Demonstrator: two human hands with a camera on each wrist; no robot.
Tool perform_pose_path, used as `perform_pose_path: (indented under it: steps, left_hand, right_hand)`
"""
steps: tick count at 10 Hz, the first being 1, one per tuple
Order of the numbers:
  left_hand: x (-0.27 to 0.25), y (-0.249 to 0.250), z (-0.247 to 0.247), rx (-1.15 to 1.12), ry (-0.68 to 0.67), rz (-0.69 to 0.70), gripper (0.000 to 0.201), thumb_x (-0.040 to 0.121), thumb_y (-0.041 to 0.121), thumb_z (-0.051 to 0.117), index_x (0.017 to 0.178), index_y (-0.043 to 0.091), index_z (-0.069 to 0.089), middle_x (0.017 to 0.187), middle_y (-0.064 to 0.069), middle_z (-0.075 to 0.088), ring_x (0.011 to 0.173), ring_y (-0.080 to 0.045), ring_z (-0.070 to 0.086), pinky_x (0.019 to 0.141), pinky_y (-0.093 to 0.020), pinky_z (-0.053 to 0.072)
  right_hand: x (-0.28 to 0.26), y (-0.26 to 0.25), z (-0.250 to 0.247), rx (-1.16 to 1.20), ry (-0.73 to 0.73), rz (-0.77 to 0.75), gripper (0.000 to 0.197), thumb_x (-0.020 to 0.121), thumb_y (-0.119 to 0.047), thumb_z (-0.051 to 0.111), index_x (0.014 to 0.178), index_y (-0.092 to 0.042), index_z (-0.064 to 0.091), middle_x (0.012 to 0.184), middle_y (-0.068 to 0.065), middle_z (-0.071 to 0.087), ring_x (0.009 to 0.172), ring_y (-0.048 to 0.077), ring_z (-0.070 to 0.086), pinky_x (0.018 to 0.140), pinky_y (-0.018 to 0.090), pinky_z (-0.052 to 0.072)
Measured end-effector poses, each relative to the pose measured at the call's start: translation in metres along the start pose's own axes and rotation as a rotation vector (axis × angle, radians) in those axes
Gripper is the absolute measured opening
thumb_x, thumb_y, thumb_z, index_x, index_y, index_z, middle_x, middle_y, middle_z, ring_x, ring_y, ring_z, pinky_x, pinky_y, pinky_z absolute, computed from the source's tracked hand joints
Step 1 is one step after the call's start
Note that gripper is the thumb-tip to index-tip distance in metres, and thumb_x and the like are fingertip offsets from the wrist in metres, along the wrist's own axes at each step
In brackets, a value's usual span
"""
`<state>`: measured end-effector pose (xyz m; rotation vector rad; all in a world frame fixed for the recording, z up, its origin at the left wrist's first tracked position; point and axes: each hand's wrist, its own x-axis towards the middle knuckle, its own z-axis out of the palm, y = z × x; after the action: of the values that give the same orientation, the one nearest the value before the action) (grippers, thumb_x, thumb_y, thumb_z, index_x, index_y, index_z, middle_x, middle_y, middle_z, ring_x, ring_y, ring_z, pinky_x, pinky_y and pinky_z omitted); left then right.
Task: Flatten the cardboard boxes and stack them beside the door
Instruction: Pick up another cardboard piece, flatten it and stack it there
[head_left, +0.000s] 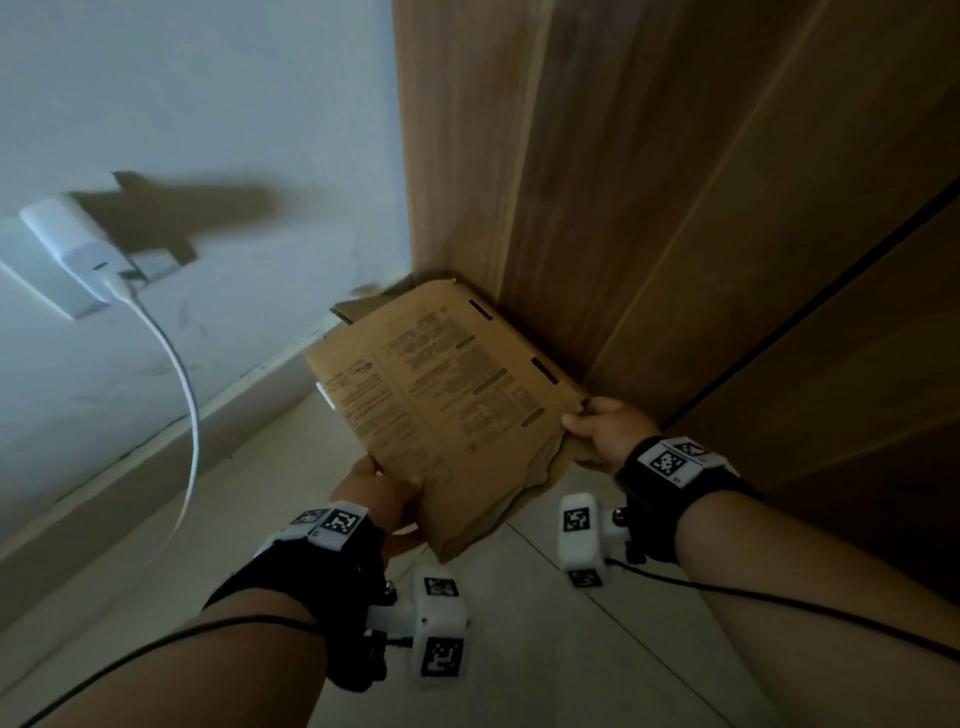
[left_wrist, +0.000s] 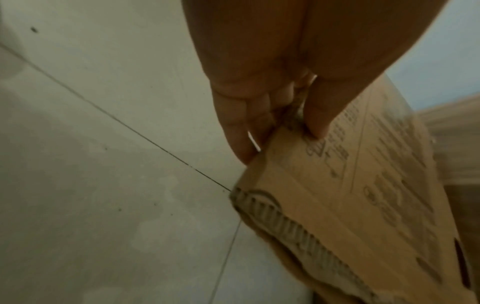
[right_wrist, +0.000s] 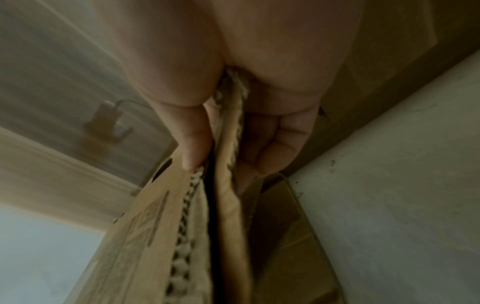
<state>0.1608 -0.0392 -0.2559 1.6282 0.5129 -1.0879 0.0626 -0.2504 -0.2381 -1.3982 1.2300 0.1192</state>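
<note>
Judging from the frames, the flattening is done for at least this piece: a flattened cardboard box (head_left: 447, 410), printed face up, is held at the centre of the head view, its far corner reaching into the angle where the white wall (head_left: 208, 104) meets the wooden door (head_left: 675, 182) at upper right. Torn layers of further cardboard are seen beneath it at its lower right edge, so a stack may already be started there; how many pieces it holds cannot be told. What is left, as far as can be judged, is for the box to be lowered onto the tiled floor (head_left: 545, 649) and let go.

The box is pinched at its lower left edge by the left hand (head_left: 382, 499), thumb on the printed face and fingers underneath, as the left wrist view confirms. Its right corner is gripped by the right hand (head_left: 605, 426), thumb on one side and curled fingers on the other, with the corrugated edges shown between them in the right wrist view.

A white charger (head_left: 78, 244) with its cable is plugged into the wall at left.
</note>
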Motion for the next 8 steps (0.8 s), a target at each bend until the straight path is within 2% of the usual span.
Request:
perform_pose_path:
  steps: [1, 2, 3, 4, 5, 6, 7, 8]
  left_hand:
    - [0.012, -0.006, 0.002, 0.03, 0.016, -0.013, 0.042, 0.089, 0.003, 0.054, 0.127, 0.02, 0.047, 0.117, -0.01, 0.061, 0.1, -0.033, 0.061, 0.076, -0.044, 0.053]
    - [0.029, -0.009, 0.006, 0.048, 0.051, -0.018, 0.042, 0.088, 0.002, 0.055, 0.127, 0.016, 0.046, 0.123, -0.013, 0.058, 0.107, -0.037, 0.06, 0.075, -0.046, 0.053]
    - [0.038, -0.008, 0.006, 0.083, 0.095, -0.017, 0.044, 0.086, 0.005, 0.059, 0.128, 0.013, 0.048, 0.124, -0.014, 0.059, 0.105, -0.038, 0.061, 0.069, -0.044, 0.055]
    - [0.048, -0.009, 0.008, 0.141, 0.158, 0.027, 0.046, 0.083, 0.006, 0.063, 0.126, 0.006, 0.049, 0.12, -0.019, 0.061, 0.103, -0.039, 0.063, 0.076, -0.049, 0.057]
    - [0.057, -0.008, 0.011, 0.212, 0.184, 0.068, 0.046, 0.08, 0.006, 0.064, 0.124, -0.002, 0.049, 0.118, -0.025, 0.062, 0.1, -0.039, 0.066, 0.08, -0.051, 0.057]
    - [0.071, -0.013, 0.012, 0.227, 0.192, 0.079, 0.048, 0.081, 0.005, 0.063, 0.125, -0.003, 0.048, 0.119, -0.025, 0.061, 0.101, -0.038, 0.065, 0.081, -0.05, 0.057]
    - [0.074, -0.014, 0.014, 0.245, 0.21, 0.052, 0.054, 0.078, 0.007, 0.066, 0.127, 0.001, 0.046, 0.121, -0.023, 0.06, 0.103, -0.039, 0.064, 0.082, -0.05, 0.057]
    - [0.085, -0.018, 0.017, 0.267, 0.213, 0.0, 0.068, 0.068, 0.015, 0.07, 0.131, 0.006, 0.045, 0.123, -0.02, 0.06, 0.105, -0.04, 0.062, 0.083, -0.049, 0.056]
  right_hand:
    - [0.02, -0.001, 0.006, -0.06, -0.012, 0.044, 0.032, 0.089, -0.015, 0.059, 0.12, -0.008, 0.058, 0.111, 0.014, 0.061, 0.095, 0.03, 0.057, 0.082, 0.041, 0.052]
    - [0.039, 0.005, 0.02, -0.113, 0.055, 0.047, 0.04, 0.087, -0.02, 0.063, 0.125, -0.012, 0.056, 0.118, 0.014, 0.065, 0.098, 0.031, 0.063, 0.075, 0.039, 0.055]
    - [0.046, 0.012, 0.033, -0.197, 0.128, 0.012, 0.041, 0.085, -0.028, 0.063, 0.123, -0.017, 0.054, 0.116, 0.012, 0.066, 0.1, 0.033, 0.066, 0.089, 0.047, 0.053]
    - [0.049, 0.015, 0.039, -0.307, 0.212, -0.039, 0.052, 0.087, -0.032, 0.06, 0.135, -0.027, 0.042, 0.134, 0.008, 0.055, 0.113, 0.034, 0.059, 0.094, 0.042, 0.05]
    - [0.052, 0.017, 0.042, -0.506, 0.218, -0.119, 0.052, 0.094, -0.032, 0.048, 0.143, -0.036, 0.031, 0.148, 0.009, 0.037, 0.127, 0.033, 0.047, 0.097, 0.04, 0.044]
    - [0.053, 0.016, 0.044, -0.758, 0.14, -0.127, 0.05, 0.098, -0.037, 0.035, 0.145, -0.044, 0.019, 0.15, 0.013, 0.023, 0.126, 0.035, 0.044, 0.098, 0.042, 0.041]
    - [0.058, 0.017, 0.045, -0.911, 0.049, -0.096, 0.056, 0.096, -0.046, 0.033, 0.146, -0.045, 0.009, 0.149, 0.015, 0.02, 0.128, 0.035, 0.04, 0.101, 0.045, 0.038]
    - [0.061, 0.021, 0.048, -1.151, 0.082, -0.124, 0.07, 0.088, -0.06, 0.035, 0.148, -0.039, 0.006, 0.149, 0.012, 0.018, 0.133, 0.034, 0.025, 0.104, 0.049, 0.032]
